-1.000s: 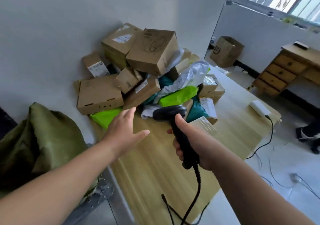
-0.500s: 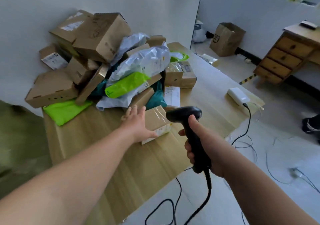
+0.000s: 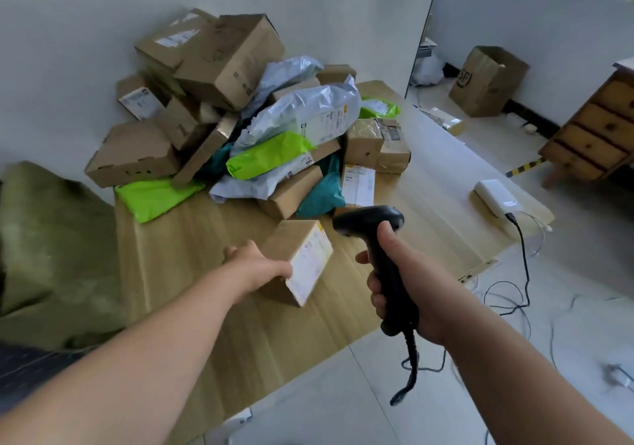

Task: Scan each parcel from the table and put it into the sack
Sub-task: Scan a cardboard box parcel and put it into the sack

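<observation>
My left hand (image 3: 255, 266) grips a small brown box parcel (image 3: 300, 256) with a white label on its tilted side, lifted just off the wooden table (image 3: 212, 293) in front of the pile. My right hand (image 3: 408, 283) holds a black handheld scanner (image 3: 375, 235) by its handle, its head just right of the parcel. A heap of cardboard boxes and plastic mailers (image 3: 260, 129) fills the table's far left against the wall. The olive green sack (image 3: 51, 245) stands at the table's left end.
A white power brick (image 3: 497, 197) with a black cable lies near the table's right edge. Cables trail over the tiled floor (image 3: 514, 359). A brown paper bag (image 3: 487, 81) and a wooden drawer unit (image 3: 597, 129) stand beyond the table at right.
My left hand reached forward to the small box, closed on it, and has pulled it toward me and tilted it up. The scanner hand stayed close beside it.
</observation>
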Motion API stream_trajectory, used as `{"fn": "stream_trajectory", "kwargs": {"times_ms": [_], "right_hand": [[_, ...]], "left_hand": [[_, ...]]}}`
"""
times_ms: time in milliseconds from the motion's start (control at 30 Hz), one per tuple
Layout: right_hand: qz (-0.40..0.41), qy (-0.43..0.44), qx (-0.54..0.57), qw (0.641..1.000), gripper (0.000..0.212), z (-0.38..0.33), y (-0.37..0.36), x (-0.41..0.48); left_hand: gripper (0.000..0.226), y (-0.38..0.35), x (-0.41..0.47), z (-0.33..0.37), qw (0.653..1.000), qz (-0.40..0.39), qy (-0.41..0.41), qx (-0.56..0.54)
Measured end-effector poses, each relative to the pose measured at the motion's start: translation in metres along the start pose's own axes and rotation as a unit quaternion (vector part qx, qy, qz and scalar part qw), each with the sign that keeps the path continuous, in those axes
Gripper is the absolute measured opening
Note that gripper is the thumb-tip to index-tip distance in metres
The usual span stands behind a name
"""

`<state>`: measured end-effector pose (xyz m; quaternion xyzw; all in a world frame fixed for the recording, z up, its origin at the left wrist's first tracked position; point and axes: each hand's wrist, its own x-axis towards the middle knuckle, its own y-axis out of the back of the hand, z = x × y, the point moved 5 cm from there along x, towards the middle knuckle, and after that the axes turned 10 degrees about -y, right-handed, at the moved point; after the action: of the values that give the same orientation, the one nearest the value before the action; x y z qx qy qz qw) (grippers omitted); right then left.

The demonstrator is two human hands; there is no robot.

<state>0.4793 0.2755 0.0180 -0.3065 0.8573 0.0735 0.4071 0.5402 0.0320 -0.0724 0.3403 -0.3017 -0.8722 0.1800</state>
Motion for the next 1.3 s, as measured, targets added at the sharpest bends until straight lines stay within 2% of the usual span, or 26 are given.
{"fn": "stream_trajectory", "kwargs": {"times_ms": [67, 100, 200, 267, 467, 667, 800, 967, 1300], "right_hand": [[-0.023, 0.006, -0.006, 1.000, 0.096, -0.009, -0.019, 0.001], [-0.035, 0.010, -0.010, 0.999, 0.096, -0.014, -0.030, 0.001], [-0.066, 0.025, -0.020, 0.997, 0.094, -0.032, -0.071, 0.000], [-0.086, 0.034, -0.033, 0.995, 0.091, -0.045, -0.101, -0.001], [-0.135, 0.047, -0.077, 0.987, 0.086, -0.083, -0.209, -0.004], [-0.183, 0.050, -0.126, 0.974, 0.081, -0.103, -0.323, 0.007], [-0.202, 0.043, -0.148, 0.967, 0.083, -0.109, -0.387, 0.022], [-0.209, 0.026, -0.171, 0.963, 0.092, -0.111, -0.454, 0.044], [-0.194, 0.006, -0.205, 0.959, 0.079, -0.113, -0.531, 0.080]], "left_hand": [[0.084, 0.012, -0.014, -0.014, 0.973, -0.025, 0.028, -0.228], [0.069, 0.022, -0.021, -0.020, 0.954, -0.025, 0.035, -0.296], [0.027, 0.061, -0.044, -0.039, 0.916, -0.002, 0.038, -0.400], [0.012, 0.095, -0.056, -0.055, 0.897, 0.030, 0.026, -0.440], [0.050, 0.198, -0.076, -0.112, 0.864, 0.118, -0.010, -0.489], [0.055, 0.278, -0.074, -0.174, 0.855, 0.191, -0.027, -0.482], [0.053, 0.312, -0.065, -0.216, 0.850, 0.203, -0.030, -0.485], [0.070, 0.341, -0.048, -0.270, 0.844, 0.210, -0.013, -0.494], [0.079, 0.375, -0.015, -0.343, 0.847, 0.183, 0.020, -0.499]]}}
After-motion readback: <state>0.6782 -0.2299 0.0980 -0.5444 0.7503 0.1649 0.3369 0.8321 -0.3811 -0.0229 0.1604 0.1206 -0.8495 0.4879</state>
